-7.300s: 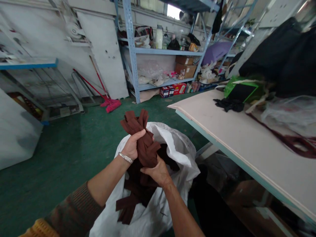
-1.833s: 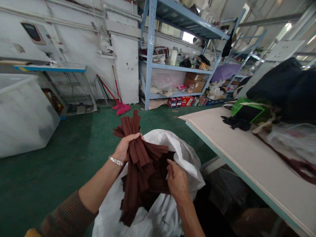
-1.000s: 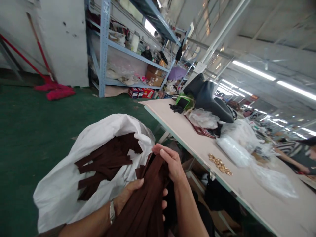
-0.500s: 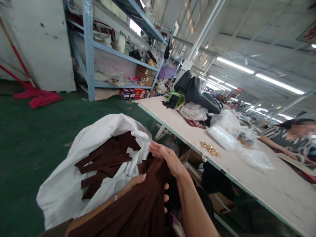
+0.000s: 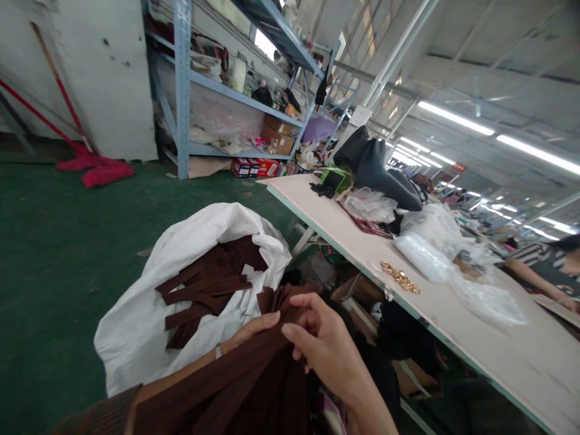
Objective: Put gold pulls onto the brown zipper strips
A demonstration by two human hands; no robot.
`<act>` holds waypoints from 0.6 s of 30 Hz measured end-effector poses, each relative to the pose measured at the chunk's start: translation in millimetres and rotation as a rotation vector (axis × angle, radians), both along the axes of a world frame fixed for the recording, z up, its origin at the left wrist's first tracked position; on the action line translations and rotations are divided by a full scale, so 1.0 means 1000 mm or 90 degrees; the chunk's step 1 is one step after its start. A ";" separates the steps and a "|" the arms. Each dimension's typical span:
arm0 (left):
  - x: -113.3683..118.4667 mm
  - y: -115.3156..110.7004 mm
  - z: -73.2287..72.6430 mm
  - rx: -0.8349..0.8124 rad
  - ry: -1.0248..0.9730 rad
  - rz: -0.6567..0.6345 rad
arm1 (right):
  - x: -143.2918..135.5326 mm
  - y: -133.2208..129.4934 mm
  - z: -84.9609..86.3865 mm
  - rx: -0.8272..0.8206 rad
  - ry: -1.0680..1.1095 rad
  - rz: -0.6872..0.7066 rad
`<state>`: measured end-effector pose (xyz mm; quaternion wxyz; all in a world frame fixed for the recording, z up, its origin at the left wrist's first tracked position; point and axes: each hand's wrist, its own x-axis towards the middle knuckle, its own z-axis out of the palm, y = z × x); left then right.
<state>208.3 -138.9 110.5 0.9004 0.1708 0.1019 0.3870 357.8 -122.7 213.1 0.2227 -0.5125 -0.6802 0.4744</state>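
Note:
Long dark brown fabric strips lie gathered in a bundle across my lap and forearm. My left hand is closed around this bundle near its upper end, thumb on top, its other fingers mostly hidden beneath. Over the same end bends my right hand, its fingers curled on the strips, with a gap between thumb and forefinger tips. What exactly the right fingertips pinch is partly hidden. Left of the bundle, a white sack stands open on the floor, with more brown strips inside.
A pale table slants along the right, bearing gold-coloured metal pieces, clear plastic bags and dark grey material. Under it are boxes. Blue shelving and red mops stand behind. A co-worker's arm shows far right.
My right hand has gone from straight fingers at the bundle's end to curled fingers over it. The left hand keeps its hold. The camera view has shifted slightly left.

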 end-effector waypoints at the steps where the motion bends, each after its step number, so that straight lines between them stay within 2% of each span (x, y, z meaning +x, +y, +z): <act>1: 0.001 0.000 -0.002 0.004 -0.003 -0.008 | -0.002 0.002 -0.001 0.024 -0.007 -0.019; 5: 0.004 0.000 -0.003 0.022 -0.022 -0.029 | -0.007 0.025 0.002 0.141 -0.065 -0.046; 8: 0.004 0.002 -0.002 0.044 -0.038 -0.053 | -0.009 0.045 0.005 0.198 -0.078 -0.020; 11: 0.004 0.006 -0.007 0.057 -0.052 -0.080 | -0.007 0.065 0.000 0.248 -0.063 0.024; 14: 0.004 0.006 -0.014 0.052 -0.061 -0.081 | 0.002 0.078 -0.010 0.220 -0.031 0.091; 18: 0.003 0.003 -0.017 0.034 -0.064 -0.064 | 0.009 0.077 -0.021 0.127 0.007 0.198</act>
